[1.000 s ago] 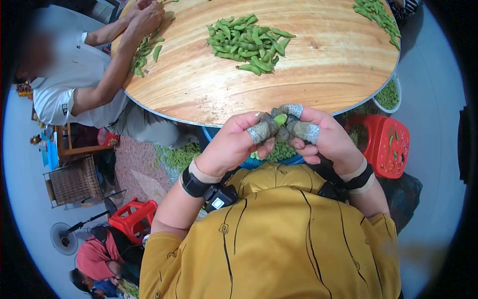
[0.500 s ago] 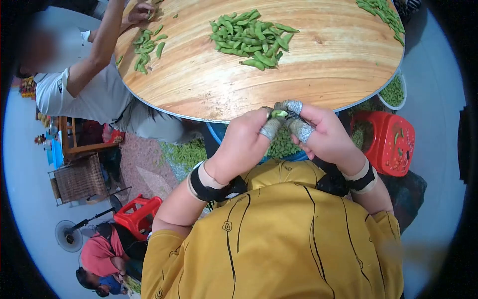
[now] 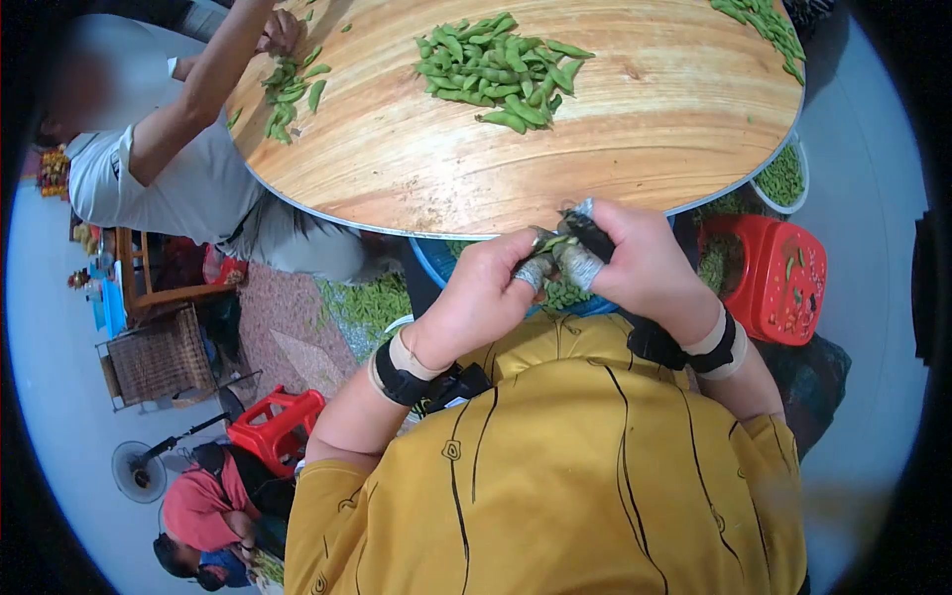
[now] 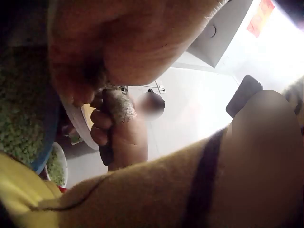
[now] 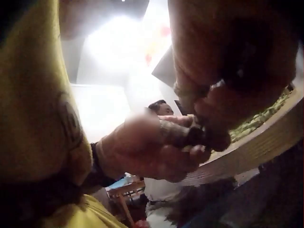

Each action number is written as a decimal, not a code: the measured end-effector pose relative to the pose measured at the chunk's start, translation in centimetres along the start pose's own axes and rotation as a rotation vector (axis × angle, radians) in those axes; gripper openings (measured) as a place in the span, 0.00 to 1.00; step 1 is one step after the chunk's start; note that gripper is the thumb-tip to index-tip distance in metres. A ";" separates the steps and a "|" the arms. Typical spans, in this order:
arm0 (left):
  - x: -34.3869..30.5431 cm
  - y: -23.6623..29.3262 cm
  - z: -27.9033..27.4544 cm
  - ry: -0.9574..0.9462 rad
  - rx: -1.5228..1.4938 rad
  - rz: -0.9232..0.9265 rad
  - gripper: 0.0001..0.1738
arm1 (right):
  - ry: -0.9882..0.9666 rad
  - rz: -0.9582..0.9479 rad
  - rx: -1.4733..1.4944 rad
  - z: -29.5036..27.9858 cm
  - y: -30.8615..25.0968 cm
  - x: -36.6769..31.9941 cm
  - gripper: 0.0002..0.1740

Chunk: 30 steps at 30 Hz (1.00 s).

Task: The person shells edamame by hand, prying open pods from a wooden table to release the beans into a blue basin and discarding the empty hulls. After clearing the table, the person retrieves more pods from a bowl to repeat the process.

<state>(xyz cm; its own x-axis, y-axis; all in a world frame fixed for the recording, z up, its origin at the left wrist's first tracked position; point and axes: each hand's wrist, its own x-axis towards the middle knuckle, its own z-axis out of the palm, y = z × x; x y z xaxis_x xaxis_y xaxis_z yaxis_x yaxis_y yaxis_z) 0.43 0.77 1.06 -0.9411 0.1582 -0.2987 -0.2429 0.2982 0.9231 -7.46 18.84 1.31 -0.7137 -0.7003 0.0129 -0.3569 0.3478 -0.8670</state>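
Close to the table's near edge, in the head view, the left hand (image 3: 476, 297) and right hand (image 3: 645, 263) meet fingertip to fingertip. Between their curled, taped fingers they pinch a green pod (image 3: 561, 241), which is mostly covered. Beneath them a blue basin (image 3: 428, 263) holds shelled green beans (image 3: 565, 296). The left wrist view has the left hand (image 4: 123, 42) above the right hand (image 4: 128, 137). In the right wrist view the dark right hand (image 5: 232, 61) touches the left hand (image 5: 147, 147); the pod is hidden there.
A pile of pods (image 3: 496, 69) lies on the wooden table (image 3: 397, 178), with smaller piles at its left and far right. Red stool (image 3: 788, 283) and white bowl (image 3: 783, 183) stand at right. Another person (image 3: 169, 188) sits at left, handling pods.
Both hands have turned at the wrists, and less of the pod shows between the fingers. The seated person's raised arm has shifted across the table's left side.
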 end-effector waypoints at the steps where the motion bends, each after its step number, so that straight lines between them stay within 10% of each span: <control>1: -0.2 -0.1 -0.1 0.005 -0.001 0.000 0.14 | -0.004 -0.004 -0.001 0.3 0.1 0.0 0.15; 7: -0.7 -2.0 -0.8 0.192 0.336 0.143 0.15 | 0.052 -0.241 -0.242 1.2 0.4 -1.2 0.10; 10: -0.9 -1.0 -0.3 0.113 -0.021 -0.044 0.14 | -0.030 -0.150 -0.232 -0.1 -0.5 -1.0 0.10; 18: -2.2 -2.0 -1.6 0.197 0.166 0.139 0.19 | 0.188 -0.063 -0.468 -5.0 0.4 7.2 0.10; 25: -9.4 -5.3 -6.1 0.222 0.935 -0.258 0.14 | 0.250 -0.184 -0.707 -4.6 3.1 12.7 0.10; 30: -10.3 -5.4 -6.7 0.303 0.925 -0.245 0.12 | 0.267 -0.067 -0.566 -4.9 2.5 10.8 0.12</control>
<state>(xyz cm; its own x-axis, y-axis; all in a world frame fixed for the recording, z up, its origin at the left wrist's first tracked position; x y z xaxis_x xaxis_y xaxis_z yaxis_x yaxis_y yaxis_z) 9.87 -8.73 0.82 -0.9412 -0.2134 -0.2620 -0.2808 0.9253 0.2551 -18.99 15.24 1.72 -0.7787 -0.5774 0.2454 -0.6175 0.6361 -0.4626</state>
